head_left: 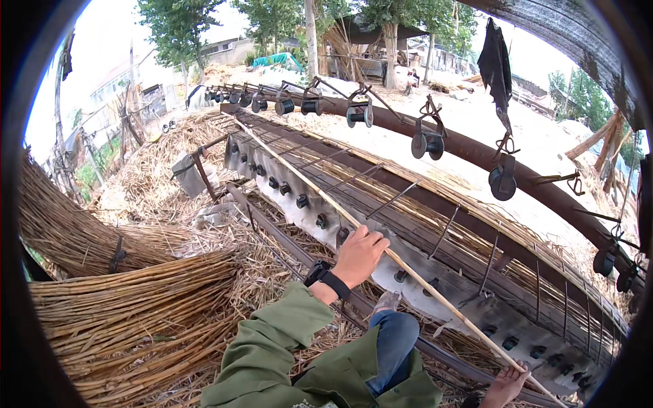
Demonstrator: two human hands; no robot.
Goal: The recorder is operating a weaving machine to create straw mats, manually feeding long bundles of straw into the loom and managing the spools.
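My left hand (358,257), below a watch on the wrist, grips a long pale reed stalk (309,183) near the middle of the view. My right hand (503,385) grips the same stalk low at the right. The stalk runs diagonally along a long metal loom frame (469,230) with upright rods and reeds lying lengthwise in it. A metal strip with dark knobs (302,201) runs beneath the stalk. Above, black spools (427,144) hang on wire holders from a rusty curved-looking pipe (462,146).
Bundles of reeds (122,319) lie at my left, with loose straw (160,163) around them. A lower metal rail (269,231) passes by my bent leg (394,350). A dark cloth (494,64) hangs at the upper right. Trees and sheds stand behind.
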